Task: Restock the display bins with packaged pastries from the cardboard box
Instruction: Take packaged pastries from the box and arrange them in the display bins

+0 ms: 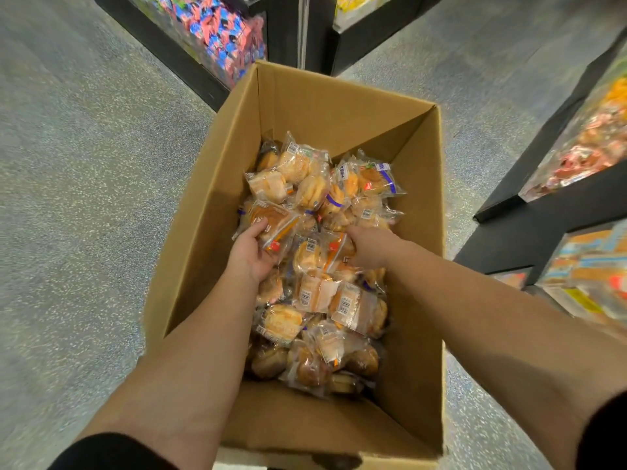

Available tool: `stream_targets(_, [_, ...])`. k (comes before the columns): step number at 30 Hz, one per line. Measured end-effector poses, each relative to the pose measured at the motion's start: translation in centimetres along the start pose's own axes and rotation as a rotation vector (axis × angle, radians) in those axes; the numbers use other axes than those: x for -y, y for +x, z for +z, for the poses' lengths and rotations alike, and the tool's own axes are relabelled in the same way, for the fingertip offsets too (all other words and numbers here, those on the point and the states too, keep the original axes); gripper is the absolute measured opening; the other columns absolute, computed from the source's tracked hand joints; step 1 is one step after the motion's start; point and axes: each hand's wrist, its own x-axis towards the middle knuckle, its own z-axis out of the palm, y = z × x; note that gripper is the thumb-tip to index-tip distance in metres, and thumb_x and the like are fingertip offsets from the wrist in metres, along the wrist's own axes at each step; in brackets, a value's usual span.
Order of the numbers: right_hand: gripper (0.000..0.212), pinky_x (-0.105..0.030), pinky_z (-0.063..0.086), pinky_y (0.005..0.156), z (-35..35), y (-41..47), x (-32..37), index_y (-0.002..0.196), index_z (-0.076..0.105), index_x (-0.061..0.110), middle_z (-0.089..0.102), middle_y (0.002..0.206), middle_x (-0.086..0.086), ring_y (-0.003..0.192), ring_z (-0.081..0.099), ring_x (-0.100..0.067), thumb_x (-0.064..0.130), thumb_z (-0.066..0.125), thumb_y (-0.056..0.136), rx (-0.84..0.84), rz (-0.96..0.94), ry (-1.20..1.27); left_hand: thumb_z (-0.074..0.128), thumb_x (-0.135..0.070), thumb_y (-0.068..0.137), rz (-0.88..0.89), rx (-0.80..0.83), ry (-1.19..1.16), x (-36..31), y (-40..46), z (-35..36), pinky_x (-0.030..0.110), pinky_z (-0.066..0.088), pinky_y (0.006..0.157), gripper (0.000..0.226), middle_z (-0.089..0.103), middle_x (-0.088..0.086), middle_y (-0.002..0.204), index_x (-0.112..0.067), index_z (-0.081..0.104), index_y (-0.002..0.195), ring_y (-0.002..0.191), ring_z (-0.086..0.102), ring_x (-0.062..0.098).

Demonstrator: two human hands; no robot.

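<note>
An open cardboard box stands on the floor below me, filled with several clear-wrapped pastries. Both my arms reach down into it. My left hand grips one packaged pastry with an orange label, thumb along its left edge. My right hand is pushed into the pile at the box's middle, its fingers buried among the packs and hidden, touching a pack with an orange label.
A black display bin with blue and pink packets stands beyond the box at upper left. Another black bin holds yellow goods. More display bins with orange and red packets line the right side. Speckled grey floor surrounds the box.
</note>
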Motion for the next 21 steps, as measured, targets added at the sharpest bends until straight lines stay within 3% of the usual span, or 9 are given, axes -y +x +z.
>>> stream_targets(3, [0.082, -0.040, 0.055, 0.089, 0.4, -1.8, -0.3, 0.150, 0.035, 0.027, 0.063, 0.128, 0.003, 0.110, 0.063, -0.022, 0.042, 0.076, 0.080, -0.087, 0.039, 0.075, 0.064, -0.016, 0.094, -0.002, 0.037, 0.079, 0.6, -2.3, -0.1, 0.044, 0.052, 0.100, 0.034, 0.072, 0.014, 0.116, -0.006, 0.060, 0.126, 0.106, 0.070, 0.030])
stream_targets(8, [0.089, -0.037, 0.052, 0.094, 0.3, -6.1, -1.4, 0.153, 0.030, 0.025, 0.055, 0.139, -0.002, 0.117, 0.060, -0.023, 0.041, 0.079, 0.080, -0.184, 0.108, 0.404, 0.066, -0.014, 0.092, 0.069, 0.038, 0.235, 2.2, -7.3, 0.7, 0.040, 0.058, 0.088, 0.021, 0.074, 0.013, 0.109, -0.005, 0.065, 0.110, 0.100, 0.071, 0.027])
stream_targets(10, [0.083, -0.033, 0.049, 0.095, 0.2, -9.0, -2.2, 0.149, 0.039, 0.021, 0.056, 0.138, -0.003, 0.119, 0.059, -0.023, 0.040, 0.080, 0.079, -0.221, 0.113, 0.533, 0.066, -0.015, 0.092, 0.097, 0.063, 0.319, 3.1, -9.4, 1.5, 0.038, 0.060, 0.083, 0.023, 0.075, 0.011, 0.105, -0.006, 0.064, 0.113, 0.095, 0.072, 0.025])
stream_targets(12, [0.063, -0.031, 0.049, 0.090, 0.5, -12.6, -3.4, 0.132, 0.054, 0.020, 0.064, 0.123, -0.001, 0.110, 0.061, -0.021, 0.041, 0.080, 0.079, -0.273, 0.142, 0.665, 0.068, -0.017, 0.090, 0.119, 0.084, 0.418, 4.5, -11.4, 2.6, 0.036, 0.062, 0.073, 0.034, 0.076, 0.010, 0.100, -0.007, 0.060, 0.122, 0.088, 0.073, 0.024])
stream_targets(15, [0.039, -0.028, 0.045, 0.074, 2.3, -18.1, -6.1, 0.111, 0.062, 0.020, 0.065, 0.096, 0.006, 0.088, 0.062, -0.013, 0.036, 0.081, 0.081, -0.298, 0.151, 1.004, 0.075, -0.021, 0.079, 0.133, 0.174, 0.530, 7.3, -14.2, 4.5, 0.035, 0.061, 0.070, 0.066, 0.072, 0.011, 0.116, -0.009, 0.051, 0.139, 0.100, 0.071, 0.025])
stream_targets(19, [0.033, -0.030, 0.054, 0.079, 6.2, -26.2, -11.0, 0.117, 0.064, 0.008, 0.073, 0.100, -0.006, 0.087, 0.070, -0.014, 0.016, 0.077, 0.086, -0.356, 0.060, 1.389, 0.083, -0.021, 0.067, 0.177, 0.208, 0.733, 13.3, -18.7, 8.3, 0.039, 0.061, 0.074, 0.094, 0.067, 0.007, 0.127, -0.017, 0.037, 0.150, 0.100, 0.072, 0.022])
stream_targets(21, [0.024, -0.017, 0.052, 0.070, 8.5, -30.7, -13.3, 0.113, 0.062, 0.008, 0.072, 0.092, -0.003, 0.077, 0.070, -0.004, 0.006, 0.071, 0.090, -0.389, 0.062, 1.501, 0.083, -0.019, 0.065, 0.153, 0.231, 0.814, 17.4, -21.2, 10.2, 0.044, 0.059, 0.081, 0.103, 0.065, 0.008, 0.130, -0.023, 0.030, 0.153, 0.101, 0.072, 0.025])
